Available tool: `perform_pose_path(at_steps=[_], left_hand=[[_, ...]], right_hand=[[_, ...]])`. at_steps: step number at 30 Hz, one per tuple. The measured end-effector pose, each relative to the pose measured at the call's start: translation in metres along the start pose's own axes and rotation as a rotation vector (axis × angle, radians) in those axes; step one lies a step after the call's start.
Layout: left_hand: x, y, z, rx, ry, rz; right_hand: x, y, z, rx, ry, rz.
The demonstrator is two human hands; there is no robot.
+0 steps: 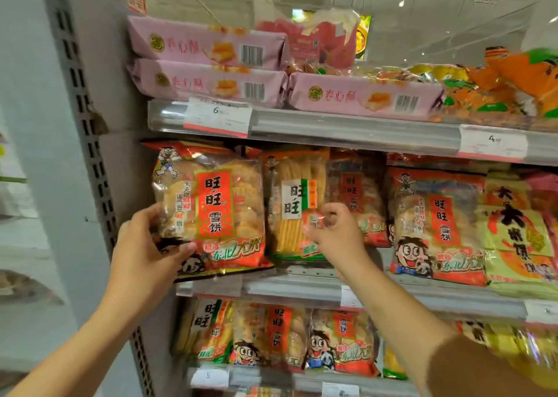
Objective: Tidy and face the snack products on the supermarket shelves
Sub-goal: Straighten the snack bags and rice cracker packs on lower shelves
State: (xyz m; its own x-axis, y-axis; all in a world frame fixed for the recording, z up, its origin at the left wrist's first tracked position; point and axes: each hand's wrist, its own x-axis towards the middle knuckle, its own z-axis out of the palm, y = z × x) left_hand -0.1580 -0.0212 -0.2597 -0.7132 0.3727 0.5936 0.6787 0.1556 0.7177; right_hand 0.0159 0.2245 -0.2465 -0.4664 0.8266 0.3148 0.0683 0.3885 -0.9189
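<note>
A red and clear bag of rice crackers (220, 206) stands upright at the left end of the middle shelf (302, 288). My left hand (148, 245) grips its lower left edge, thumb across the front. Beside it stands a yellow and green cracker bag (290, 197). My right hand (335, 233) pinches the clear wrapper at that bag's lower right corner. Another red bag (356, 191) sits set back behind my right hand, and a matching red bag (434, 224) faces front further right.
Pink biscuit packs (208, 64) lie stacked on the top shelf (347, 128), with orange snack bags (507, 88) at the right. More cracker bags (271, 336) fill the lower shelf. A grey perforated upright (87, 143) bounds the shelves on the left. Yellow bags (516, 230) stand at far right.
</note>
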Motion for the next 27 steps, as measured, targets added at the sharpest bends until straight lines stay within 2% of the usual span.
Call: perform_pose_path(at_steps=[5, 12, 15, 18, 21, 27], left_hand=[[-0.012, -0.009, -0.008, -0.05, 0.002, 0.014], [-0.023, -0.014, -0.002, -0.082, -0.02, 0.011], [-0.026, -0.001, 0.004, -0.092, -0.069, 0.041], [-0.027, 0.019, 0.017, -0.052, -0.102, 0.166], [-0.027, 0.047, 0.041, -0.027, -0.155, 0.267], [-0.028, 0.108, 0.112, -0.041, -0.215, 0.312]], right_hand=[[0.0, 0.012, 0.056, -0.083, -0.07, 0.018], [0.002, 0.018, 0.057, -0.154, -0.097, 0.046], [-0.018, 0.01, 0.044, -0.094, -0.001, -0.01], [-0.05, 0.005, 0.013, 0.093, 0.106, -0.091], [-0.078, 0.004, -0.027, 0.205, 0.145, -0.086], [-0.087, 0.015, -0.094, -0.207, 0.084, -0.095]])
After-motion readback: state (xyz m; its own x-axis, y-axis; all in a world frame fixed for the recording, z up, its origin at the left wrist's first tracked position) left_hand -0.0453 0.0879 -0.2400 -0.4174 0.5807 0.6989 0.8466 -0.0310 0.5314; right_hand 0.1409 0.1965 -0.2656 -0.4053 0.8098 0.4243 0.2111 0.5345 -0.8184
